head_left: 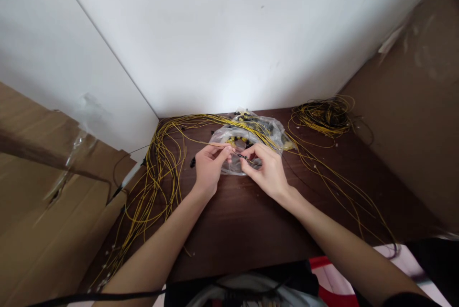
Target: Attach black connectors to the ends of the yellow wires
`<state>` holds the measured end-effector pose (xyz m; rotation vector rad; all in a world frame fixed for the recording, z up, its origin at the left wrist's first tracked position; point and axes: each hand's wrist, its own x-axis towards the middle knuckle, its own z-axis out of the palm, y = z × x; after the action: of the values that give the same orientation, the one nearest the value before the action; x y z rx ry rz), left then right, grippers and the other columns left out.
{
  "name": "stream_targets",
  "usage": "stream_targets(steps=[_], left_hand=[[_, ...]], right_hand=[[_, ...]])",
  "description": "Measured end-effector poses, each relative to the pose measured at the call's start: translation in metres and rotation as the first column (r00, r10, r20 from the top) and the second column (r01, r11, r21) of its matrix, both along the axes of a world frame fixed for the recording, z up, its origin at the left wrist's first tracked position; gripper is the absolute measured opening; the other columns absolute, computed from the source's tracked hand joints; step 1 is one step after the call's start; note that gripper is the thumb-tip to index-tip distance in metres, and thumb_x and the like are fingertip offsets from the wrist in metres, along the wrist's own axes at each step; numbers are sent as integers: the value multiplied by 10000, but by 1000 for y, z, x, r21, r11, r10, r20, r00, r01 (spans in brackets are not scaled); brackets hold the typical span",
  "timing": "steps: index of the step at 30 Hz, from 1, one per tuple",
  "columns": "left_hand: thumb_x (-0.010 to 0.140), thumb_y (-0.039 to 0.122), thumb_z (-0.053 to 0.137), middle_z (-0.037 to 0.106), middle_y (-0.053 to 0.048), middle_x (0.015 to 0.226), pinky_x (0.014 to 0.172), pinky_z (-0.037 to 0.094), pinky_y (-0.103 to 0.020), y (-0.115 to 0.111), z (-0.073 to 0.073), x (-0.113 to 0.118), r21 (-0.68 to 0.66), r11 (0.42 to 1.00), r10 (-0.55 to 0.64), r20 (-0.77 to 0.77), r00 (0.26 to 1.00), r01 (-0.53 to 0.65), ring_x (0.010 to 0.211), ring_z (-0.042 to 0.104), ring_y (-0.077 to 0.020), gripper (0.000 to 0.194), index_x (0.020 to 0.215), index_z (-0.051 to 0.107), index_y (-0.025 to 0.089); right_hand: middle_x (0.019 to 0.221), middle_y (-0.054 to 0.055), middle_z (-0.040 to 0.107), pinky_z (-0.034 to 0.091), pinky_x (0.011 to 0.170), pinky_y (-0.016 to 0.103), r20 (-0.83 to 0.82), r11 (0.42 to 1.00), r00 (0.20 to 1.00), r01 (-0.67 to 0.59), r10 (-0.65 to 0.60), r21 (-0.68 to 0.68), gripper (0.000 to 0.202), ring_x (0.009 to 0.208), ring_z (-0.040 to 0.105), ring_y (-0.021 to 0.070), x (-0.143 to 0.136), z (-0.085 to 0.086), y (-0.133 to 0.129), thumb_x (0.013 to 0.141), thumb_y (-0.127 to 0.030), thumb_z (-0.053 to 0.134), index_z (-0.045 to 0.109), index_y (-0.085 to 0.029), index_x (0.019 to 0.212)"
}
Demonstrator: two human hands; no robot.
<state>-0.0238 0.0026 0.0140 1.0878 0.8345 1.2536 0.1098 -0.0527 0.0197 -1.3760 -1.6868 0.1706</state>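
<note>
Above the middle of the dark brown table, my left hand [211, 164] pinches a thin wire between thumb and fingertips. My right hand [268, 167] closes thumb and forefinger on a small black connector [243, 156], close to the left fingertips. Whether the wire is seated in the connector is too small to tell. Behind and below the hands lies a clear plastic bag [234, 169] holding black and yellow parts, partly hidden by my fingers. A loose bundle of yellow wires [163, 154] passes behind the hands and spills down the table's left side.
A tangled coil of yellow and black wires [324, 115] sits at the back right. More yellow strands [333, 180] trail toward the right front edge. Cardboard [53, 202] borders the left, another brown panel [405, 106] the right, and a white wall [229, 34] the back.
</note>
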Motion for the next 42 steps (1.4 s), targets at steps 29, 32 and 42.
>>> stream_targets(steps=[29,32,42], left_hand=[[667,283,711,648,-43,701,567,452,-214,13,5,-9,-40,998,-52,130,990,58,575,546,-84,244,835,658,114],[690,281,688,649,-42,657,554,456,-228,5,5,-5,57,987,-146,-72,987,150,539,545,-98,180,776,679,124],[707,279,658,639,-31,624,467,376,-219,1,3,-6,200,976,-21,-281,959,80,485,495,-105,132,639,688,169]], right_hand=[[705,10,593,434,582,261,-105,999,994,34,-32,19,83,617,524,125,7,9,-2,778,-176,541,614,-181,816],[733,18,605,446,587,263,-123,1000,992,0,-1,-6,96,643,539,131,6,8,-2,794,-192,541,622,-185,845],[732,20,606,454,591,268,-136,1000,991,-13,10,-19,95,653,549,136,4,7,-1,791,-209,541,621,-188,839]])
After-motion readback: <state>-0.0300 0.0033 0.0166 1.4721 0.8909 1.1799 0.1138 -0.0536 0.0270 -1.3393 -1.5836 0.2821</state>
